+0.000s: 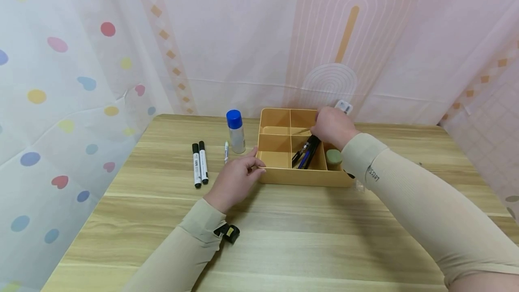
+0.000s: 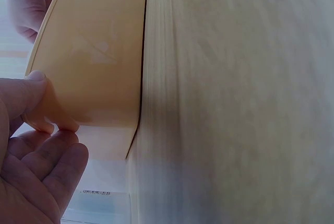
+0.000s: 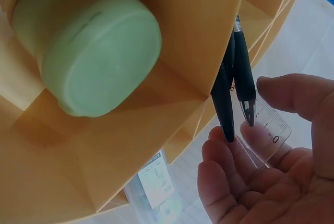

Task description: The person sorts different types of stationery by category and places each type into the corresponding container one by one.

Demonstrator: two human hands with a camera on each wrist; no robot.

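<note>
Organizer: on the table, tan, divided; the left wrist view alone shows its plain outer wall close up (image 1: pixel 306 178).
Left hand (image 1: pixel 235 177): thumb and fingers clamped on its near left corner.
Right hand (image 1: pixel 334 125): over the far side; whether it grips, I cannot tell.
Markers (image 1: pixel 196 166): two, head view only, left of the organizer.
Pens (image 3: pixel 243 67): leaning in a compartment; pointed ends visible from the right wrist.
Ruler (image 3: pixel 276 131): clear, against the right fingers; its zero legible only there.

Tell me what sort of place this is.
Probably an indoor desk space, perhaps staged: a wood-grain table, patterned hangings behind and beside it, and a divided organizer with pens in it.
</note>
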